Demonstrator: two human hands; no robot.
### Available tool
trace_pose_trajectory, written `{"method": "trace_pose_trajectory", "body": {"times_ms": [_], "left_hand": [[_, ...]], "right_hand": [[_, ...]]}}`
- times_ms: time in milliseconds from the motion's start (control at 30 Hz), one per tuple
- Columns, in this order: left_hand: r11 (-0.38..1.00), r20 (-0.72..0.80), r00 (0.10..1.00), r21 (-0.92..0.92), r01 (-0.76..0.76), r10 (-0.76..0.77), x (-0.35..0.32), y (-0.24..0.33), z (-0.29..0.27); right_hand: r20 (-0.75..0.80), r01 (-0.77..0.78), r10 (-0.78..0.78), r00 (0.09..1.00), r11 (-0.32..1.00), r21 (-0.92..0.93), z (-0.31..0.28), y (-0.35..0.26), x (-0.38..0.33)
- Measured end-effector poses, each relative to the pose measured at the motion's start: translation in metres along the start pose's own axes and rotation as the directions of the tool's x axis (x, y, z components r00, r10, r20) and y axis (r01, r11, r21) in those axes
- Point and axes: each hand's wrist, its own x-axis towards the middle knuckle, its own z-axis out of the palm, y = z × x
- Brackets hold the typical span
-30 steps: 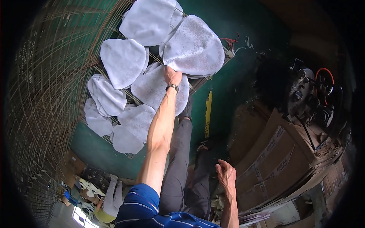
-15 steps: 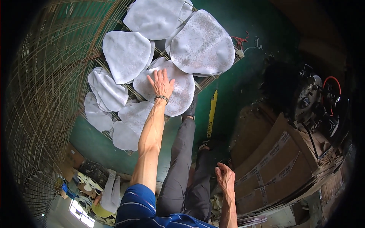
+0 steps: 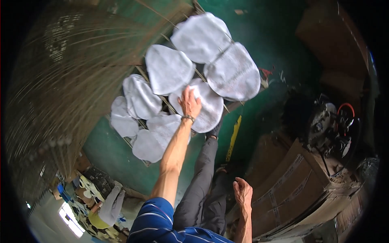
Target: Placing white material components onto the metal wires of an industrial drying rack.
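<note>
Several rounded white sheets, soft and cloth-like, lie in overlapping piles on a wire rack (image 3: 231, 106). My left hand (image 3: 190, 104) is on the middle white sheet (image 3: 208, 109), fingers bent, with a small fold of it showing between thumb and fingers. Just beyond that hand lie a squarish white sheet (image 3: 168, 69) and a speckled one (image 3: 235, 73). Nearer to me are smaller, crumpled pieces (image 3: 148, 145). My right hand (image 3: 243, 191) hangs low beside my right leg, its fingers loosely curled, nothing visible in them.
Wire mesh (image 3: 52, 109) curves along the left. Large cardboard boxes (image 3: 279, 190) stand at the right, with a dark machine with an orange hose (image 3: 330, 125) above them. A yellow line (image 3: 234, 137) marks the green floor. At lower left another person (image 3: 111, 206) bends near piled material.
The whole view has shifted, so rack and sheets appear farther right and lower. My left hand, spread flat before, now has bent fingers gathering the sheet. My right hand still hangs low.
</note>
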Motion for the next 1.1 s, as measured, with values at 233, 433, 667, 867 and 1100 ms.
{"method": "trace_pose_trajectory", "body": {"times_ms": [233,433,667,867,1100], "left_hand": [[0.389,-0.081,0.934,-0.919,0.065,-0.348,0.017,0.041,-0.218],[-0.372,-0.122,0.875,-0.871,-0.321,-0.469,0.017,0.046,-0.403],[-0.838,0.331,0.939,-0.536,0.107,-0.092,-0.021,0.03,-0.396],[-0.596,0.866,0.484,-0.454,0.662,-0.121,-0.154,0.054,-0.235],[0.028,0.86,0.504,-0.503,0.864,-0.082,-0.223,0.113,-0.157]], "right_hand": [[-0.074,0.185,-0.188,0.979,0.982,-0.044,-0.035,-0.022,-0.079],[-0.121,0.258,-0.269,0.955,0.961,-0.103,-0.057,0.003,-0.131],[-0.18,0.312,-0.333,0.925,0.94,-0.137,-0.057,0.053,-0.18],[-0.256,0.109,-0.099,0.962,0.994,0.026,-0.049,0.111,-0.225],[-0.442,-0.044,0.168,0.881,0.96,0.278,-0.045,0.203,-0.296]]}}
